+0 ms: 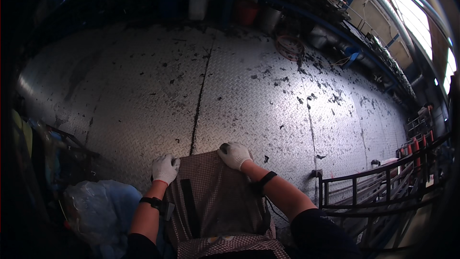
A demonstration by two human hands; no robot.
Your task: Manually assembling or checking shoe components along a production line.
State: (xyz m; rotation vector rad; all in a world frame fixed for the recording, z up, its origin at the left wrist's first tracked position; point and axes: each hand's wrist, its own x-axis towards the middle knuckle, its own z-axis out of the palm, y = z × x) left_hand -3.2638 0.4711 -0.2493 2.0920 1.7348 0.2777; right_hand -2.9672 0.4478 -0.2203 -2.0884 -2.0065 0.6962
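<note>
A brown checked apron (211,196) stretches out in front of me from the lower edge, with a small printed patch near its lower end. My left hand (166,168), in a white knit glove, is closed on its far left corner. On the far right corner, my right hand (235,155), gloved the same way, is closed too, its thumb side dark. A black strip (189,206) lies lengthwise on the cloth. Dark bands circle both my forearms.
Below lies a metal tread-plate floor (143,100) strewn with dark scraps. Clear plastic bags (96,211) sit at lower left. Dark metal railings (369,187) stand at right. Along the far side are a white container (197,5), a red bucket (246,12) and a coiled hose (289,47).
</note>
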